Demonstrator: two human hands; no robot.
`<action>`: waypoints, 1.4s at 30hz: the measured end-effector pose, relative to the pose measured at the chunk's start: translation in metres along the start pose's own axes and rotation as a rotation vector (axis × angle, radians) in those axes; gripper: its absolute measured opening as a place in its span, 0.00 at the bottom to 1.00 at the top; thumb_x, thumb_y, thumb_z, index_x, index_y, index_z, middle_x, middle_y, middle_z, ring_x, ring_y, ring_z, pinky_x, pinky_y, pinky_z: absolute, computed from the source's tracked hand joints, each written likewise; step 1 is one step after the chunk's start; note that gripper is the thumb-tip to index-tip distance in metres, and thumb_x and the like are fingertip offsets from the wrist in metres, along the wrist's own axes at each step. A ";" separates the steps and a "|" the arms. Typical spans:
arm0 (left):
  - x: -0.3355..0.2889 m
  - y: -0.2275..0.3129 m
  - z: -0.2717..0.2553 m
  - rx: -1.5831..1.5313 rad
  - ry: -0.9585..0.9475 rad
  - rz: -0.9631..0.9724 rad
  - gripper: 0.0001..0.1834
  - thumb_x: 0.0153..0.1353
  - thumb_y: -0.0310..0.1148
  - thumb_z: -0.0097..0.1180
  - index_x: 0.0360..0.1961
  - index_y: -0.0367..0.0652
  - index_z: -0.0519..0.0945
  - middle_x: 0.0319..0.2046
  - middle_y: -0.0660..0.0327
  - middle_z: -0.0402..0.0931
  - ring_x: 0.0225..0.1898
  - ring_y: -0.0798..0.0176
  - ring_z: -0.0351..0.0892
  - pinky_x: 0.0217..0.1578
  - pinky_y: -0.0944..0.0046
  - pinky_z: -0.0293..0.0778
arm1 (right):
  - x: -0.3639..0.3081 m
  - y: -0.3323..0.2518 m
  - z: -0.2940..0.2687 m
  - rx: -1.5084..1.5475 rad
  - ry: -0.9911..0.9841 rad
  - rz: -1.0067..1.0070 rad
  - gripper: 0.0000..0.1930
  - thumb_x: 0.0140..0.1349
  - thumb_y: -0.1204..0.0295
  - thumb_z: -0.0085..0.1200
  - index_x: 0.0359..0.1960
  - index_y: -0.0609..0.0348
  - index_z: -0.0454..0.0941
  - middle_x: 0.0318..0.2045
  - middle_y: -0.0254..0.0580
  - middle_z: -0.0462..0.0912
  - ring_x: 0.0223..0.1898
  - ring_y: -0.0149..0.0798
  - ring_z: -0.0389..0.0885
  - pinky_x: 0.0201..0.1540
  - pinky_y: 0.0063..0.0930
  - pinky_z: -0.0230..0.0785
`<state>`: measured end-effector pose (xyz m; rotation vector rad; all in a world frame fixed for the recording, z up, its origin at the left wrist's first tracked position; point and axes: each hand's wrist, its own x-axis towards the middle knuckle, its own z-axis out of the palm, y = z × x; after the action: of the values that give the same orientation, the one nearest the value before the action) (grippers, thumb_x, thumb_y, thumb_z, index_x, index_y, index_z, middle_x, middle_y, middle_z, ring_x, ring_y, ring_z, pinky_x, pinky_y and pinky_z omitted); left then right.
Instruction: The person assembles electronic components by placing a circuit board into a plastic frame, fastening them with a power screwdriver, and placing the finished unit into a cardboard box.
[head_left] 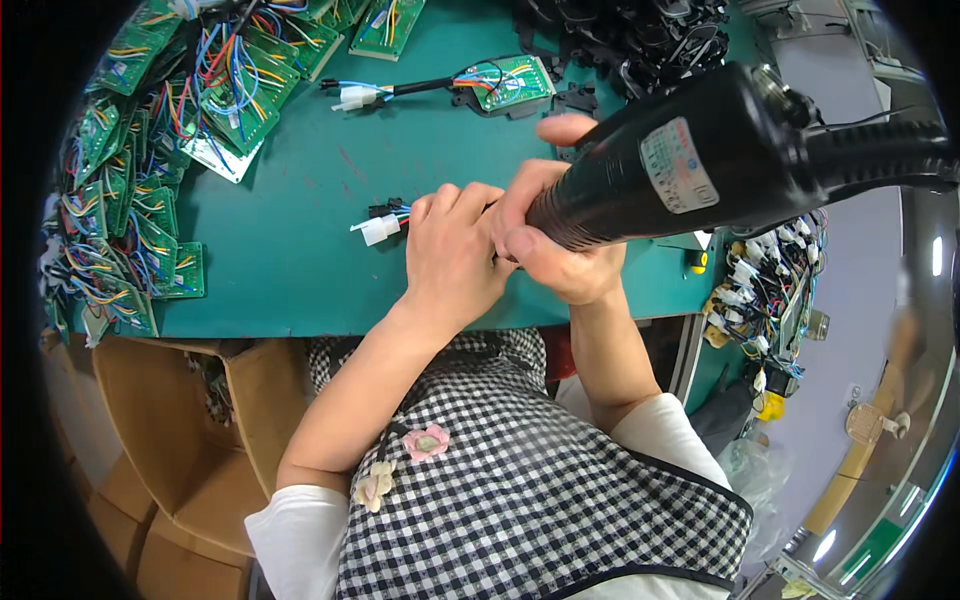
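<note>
My right hand wraps round the front end of a black electric screwdriver, whose thick body slants up to the right and carries a pale label. Close against it, my left hand is closed with its fingers curled over a wire harness. The harness's white connector and blue and red wires stick out to the left of those fingers. What the wires lead to, and the screwdriver's tip, are hidden by my hands. Beyond them lies a green circuit board on a black plastic piece, with wires and a white plug running left.
A pile of wired green boards covers the left of the green table. Black plastic parts are heaped at the back. Bundled connectors lie at the right, and an open cardboard box stands below the table's left edge.
</note>
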<state>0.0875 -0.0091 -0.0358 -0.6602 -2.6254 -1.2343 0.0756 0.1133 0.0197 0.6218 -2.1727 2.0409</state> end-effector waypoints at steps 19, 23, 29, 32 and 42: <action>0.121 -0.060 -0.037 0.259 -0.046 0.174 0.21 0.46 0.30 0.64 0.44 0.47 0.79 0.44 0.56 0.73 0.48 0.51 0.70 0.48 0.54 0.65 | -0.017 -0.005 -0.031 -0.708 0.088 0.658 0.37 0.40 0.71 0.52 0.60 0.52 0.61 0.36 0.61 0.79 0.39 0.59 0.78 0.43 0.41 0.69; 0.150 -0.099 -0.096 0.733 -0.116 0.504 0.25 0.43 0.20 0.53 0.44 0.57 0.80 0.57 0.60 0.65 0.59 0.56 0.62 0.56 0.55 0.59 | -0.058 -0.011 -0.050 -0.801 -0.351 0.354 0.38 0.39 0.76 0.53 0.60 0.43 0.63 0.39 0.49 0.80 0.36 0.55 0.78 0.40 0.42 0.71; 0.193 -0.100 -0.089 0.979 -0.375 0.597 0.13 0.51 0.29 0.50 0.36 0.56 0.82 0.64 0.66 0.54 0.67 0.59 0.47 0.63 0.52 0.49 | -0.051 -0.031 -0.060 -0.654 -0.591 0.491 0.34 0.42 0.75 0.58 0.56 0.39 0.70 0.41 0.40 0.81 0.36 0.47 0.80 0.35 0.35 0.72; 0.201 -0.110 -0.092 0.865 -0.304 0.701 0.08 0.46 0.25 0.53 0.29 0.47 0.78 0.62 0.64 0.59 0.66 0.59 0.52 0.63 0.52 0.51 | -0.056 -0.040 -0.079 -0.541 -0.365 0.306 0.35 0.40 0.76 0.58 0.56 0.46 0.69 0.43 0.43 0.80 0.40 0.46 0.81 0.41 0.31 0.73; 0.204 -0.062 -0.128 0.093 -0.108 0.355 0.08 0.53 0.20 0.49 0.35 0.36 0.69 0.36 0.53 0.77 0.40 0.54 0.76 0.46 0.61 0.68 | -0.025 -0.057 -0.116 -0.167 0.801 -0.544 0.40 0.53 0.81 0.50 0.63 0.64 0.38 0.23 0.43 0.76 0.22 0.35 0.76 0.33 0.27 0.72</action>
<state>-0.1266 -0.0766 0.0704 -1.1432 -2.4811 -0.9912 0.0952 0.2312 0.0754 0.2520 -1.4707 1.4431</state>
